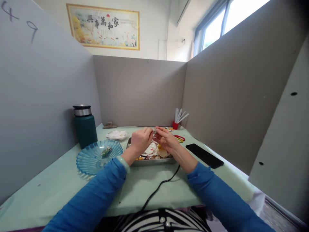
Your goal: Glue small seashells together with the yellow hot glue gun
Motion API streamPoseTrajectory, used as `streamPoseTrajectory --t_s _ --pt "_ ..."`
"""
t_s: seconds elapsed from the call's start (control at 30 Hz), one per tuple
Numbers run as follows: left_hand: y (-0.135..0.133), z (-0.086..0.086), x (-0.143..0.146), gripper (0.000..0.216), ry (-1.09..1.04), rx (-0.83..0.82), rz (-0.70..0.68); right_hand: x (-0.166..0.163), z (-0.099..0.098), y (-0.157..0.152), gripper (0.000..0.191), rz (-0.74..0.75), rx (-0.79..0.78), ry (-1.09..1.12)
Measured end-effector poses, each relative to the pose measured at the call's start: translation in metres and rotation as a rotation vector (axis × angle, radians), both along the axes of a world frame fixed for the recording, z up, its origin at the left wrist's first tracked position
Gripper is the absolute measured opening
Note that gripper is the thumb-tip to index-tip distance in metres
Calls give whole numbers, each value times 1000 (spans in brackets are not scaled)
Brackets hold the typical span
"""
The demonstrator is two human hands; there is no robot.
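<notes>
Both hands meet above a metal tray [154,162] filled with shells and small coloured bits. My right hand [166,139] pinches a small greyish-white piece [154,130] between thumb and fingers; its exact kind is too small to make out. Fingers curled, my left hand [140,140] presses in from the other side and grips the piece's left edge. Under the hands, a pale flat shell-like disc [151,148] and a yellowish round one [162,152] show in the tray.
Left of the tray are a blue ribbed plate [89,159] with a small wrapped item [106,150], a green bottle [85,129] and white crumpled plastic [117,135]. To the right lie scissors [180,138], a black phone [204,155] and a red cup [175,125] of white sticks. A black cable [160,183] crosses the front.
</notes>
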State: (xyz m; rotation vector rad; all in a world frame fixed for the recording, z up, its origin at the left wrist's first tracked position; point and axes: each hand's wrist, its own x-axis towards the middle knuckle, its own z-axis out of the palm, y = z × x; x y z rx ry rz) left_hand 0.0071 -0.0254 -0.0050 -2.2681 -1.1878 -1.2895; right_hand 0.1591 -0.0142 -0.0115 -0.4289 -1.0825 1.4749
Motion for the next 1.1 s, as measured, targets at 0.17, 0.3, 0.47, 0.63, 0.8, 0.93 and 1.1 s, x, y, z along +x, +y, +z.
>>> streamPoseTrajectory --t_s 0.17,0.3,0.47,0.63,0.8,0.93,1.1 --pt "2 0 -2 23 132 53 44 1 -2 3 28 15 -13 -24" --pt "2 0 -3 20 163 82 5 1 -4 6 26 22 3 -31" --pt "3 -2 -3 24 133 91 25 2 -8 11 24 70 1 -9" --pt "4 -2 -3 27 106 83 40 4 -11 16 21 63 -33 2" --pt "2 -2 -2 30 145 103 59 5 -12 18 21 42 -70 4" --pt "1 -1 -1 31 194 158 100 4 -10 15 20 32 -61 23" --pt "1 1 -3 31 248 218 153 4 -7 10 19 4 -67 47"
